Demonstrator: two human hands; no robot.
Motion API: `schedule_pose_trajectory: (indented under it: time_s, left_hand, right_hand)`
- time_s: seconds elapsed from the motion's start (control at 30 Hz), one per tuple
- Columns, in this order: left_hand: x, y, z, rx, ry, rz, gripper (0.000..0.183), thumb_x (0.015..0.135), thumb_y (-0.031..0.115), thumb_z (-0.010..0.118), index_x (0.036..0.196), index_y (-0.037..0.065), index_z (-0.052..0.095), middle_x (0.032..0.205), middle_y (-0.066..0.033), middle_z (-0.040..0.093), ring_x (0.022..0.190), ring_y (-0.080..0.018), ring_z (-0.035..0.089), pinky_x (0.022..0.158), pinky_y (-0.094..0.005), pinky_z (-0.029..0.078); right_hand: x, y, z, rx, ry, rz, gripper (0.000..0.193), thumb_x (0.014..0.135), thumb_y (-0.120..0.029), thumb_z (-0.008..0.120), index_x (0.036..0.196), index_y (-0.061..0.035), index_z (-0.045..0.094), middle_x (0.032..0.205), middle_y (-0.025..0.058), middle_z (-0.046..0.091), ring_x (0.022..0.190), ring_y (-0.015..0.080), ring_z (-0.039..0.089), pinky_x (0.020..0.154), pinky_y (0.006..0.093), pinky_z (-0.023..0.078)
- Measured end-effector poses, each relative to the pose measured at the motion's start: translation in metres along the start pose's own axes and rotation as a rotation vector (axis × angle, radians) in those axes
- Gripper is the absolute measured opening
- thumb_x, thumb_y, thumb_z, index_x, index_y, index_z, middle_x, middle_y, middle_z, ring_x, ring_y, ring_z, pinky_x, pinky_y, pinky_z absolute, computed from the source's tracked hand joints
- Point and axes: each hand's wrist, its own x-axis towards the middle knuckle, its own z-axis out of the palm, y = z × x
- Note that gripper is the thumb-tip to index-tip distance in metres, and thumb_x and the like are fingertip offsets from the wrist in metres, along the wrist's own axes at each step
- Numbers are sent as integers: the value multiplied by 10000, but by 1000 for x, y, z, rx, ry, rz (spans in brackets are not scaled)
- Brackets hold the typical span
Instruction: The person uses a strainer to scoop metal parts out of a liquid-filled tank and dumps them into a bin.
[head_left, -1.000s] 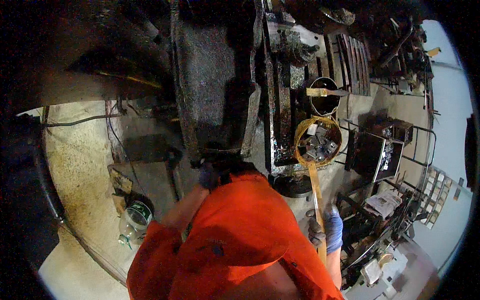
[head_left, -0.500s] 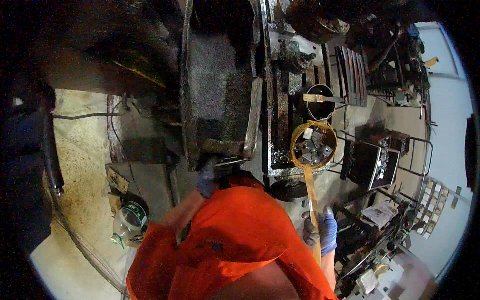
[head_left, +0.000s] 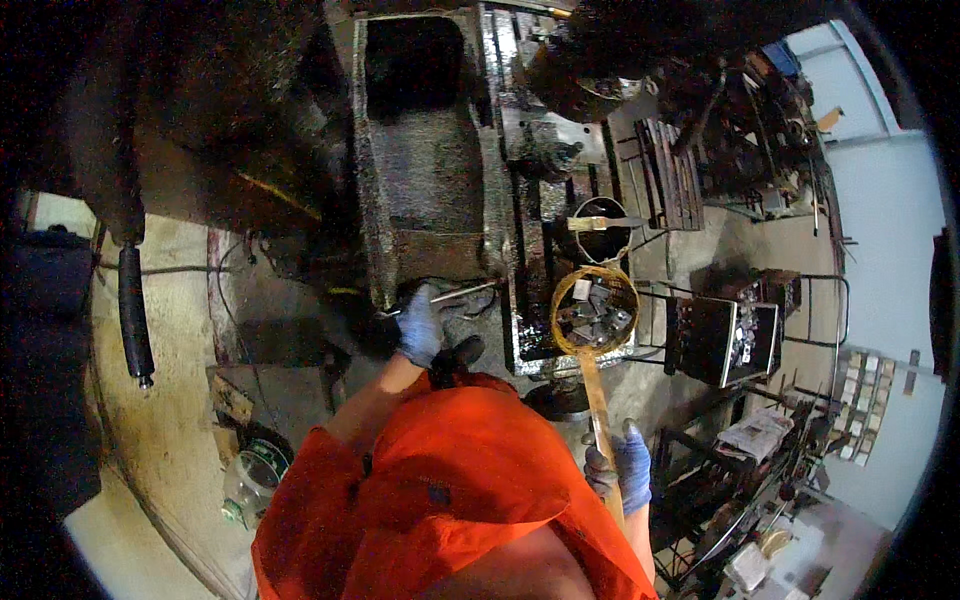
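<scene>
My left hand [head_left: 421, 326], in a blue-grey glove, is closed around a thin metal rod [head_left: 462, 293] at the near end of a long dark metal trough [head_left: 432, 195]. The rod points right, toward the trough's near right corner. On the right, my gloved right hand [head_left: 622, 470] grips a long flat wooden stick [head_left: 597, 410]. Its far end meets the rim of a round yellow basket [head_left: 558, 335] holding several small metal pieces [head_left: 597, 312]; whether stick and basket are joined I cannot tell. The basket rests on a dark, oily metal table [head_left: 525, 345].
Beyond the basket, a brush [head_left: 590, 224] lies across a round pot [head_left: 604, 256]. A framed bin [head_left: 712, 340] with metal pieces stands right. Slatted metal [head_left: 668, 175] lies farther back. A clear plastic bottle [head_left: 252, 485] is low left; a black hose [head_left: 136, 310] hangs at far left.
The view has shifted, and more of the trough's near end shows. My left hand has moved forward from my body with the rod. My right hand keeps its hold on the stick.
</scene>
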Motion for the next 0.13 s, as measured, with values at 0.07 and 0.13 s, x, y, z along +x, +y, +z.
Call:
schedule_pose_trajectory:
  time_s: [0.07,0.13]
  left_hand:
    - [1,13,-8,-55,-96,-74,347,876,343,435,1036,40,490,1018,-151,564,956,-328,551,818,-481,462]
    - [-6,32,-14,26,-116,-166,379,862,358,464,1095,59,471,1075,-124,537,984,-327,536,904,-459,393]
  right_hand:
    - [-8,-4,4,58,-130,65,673,763,-638,423,1010,-16,487,511,21,399,337,124,337,304,271,298]
    - [3,5,-18,142,-96,66,703,760,-653,402,1049,-18,487,533,24,415,342,155,346,310,300,334]
